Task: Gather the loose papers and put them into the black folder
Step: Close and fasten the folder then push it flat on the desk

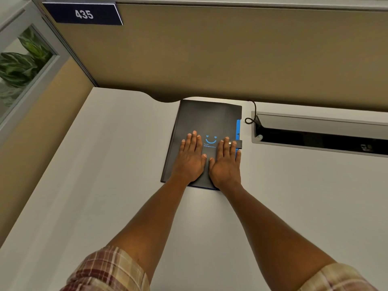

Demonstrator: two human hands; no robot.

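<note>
The black folder point(207, 118) lies closed on the white desk point(105, 175), close to the partition wall. It has a blue smiley print on the cover, a blue edge on its right side and a small clasp tab there. My left hand point(192, 158) and my right hand point(226, 162) rest flat on the cover, side by side, palms down, fingers spread a little. A ring shows on my right hand. No loose papers are visible on the desk.
A tan partition wall point(210, 59) stands behind the desk, with a sign reading 435 point(84, 14). A cable tray opening point(319, 133) is cut into the desk to the folder's right, with a black cable point(253, 114) looping out. A plant point(21, 64) shows behind glass at left.
</note>
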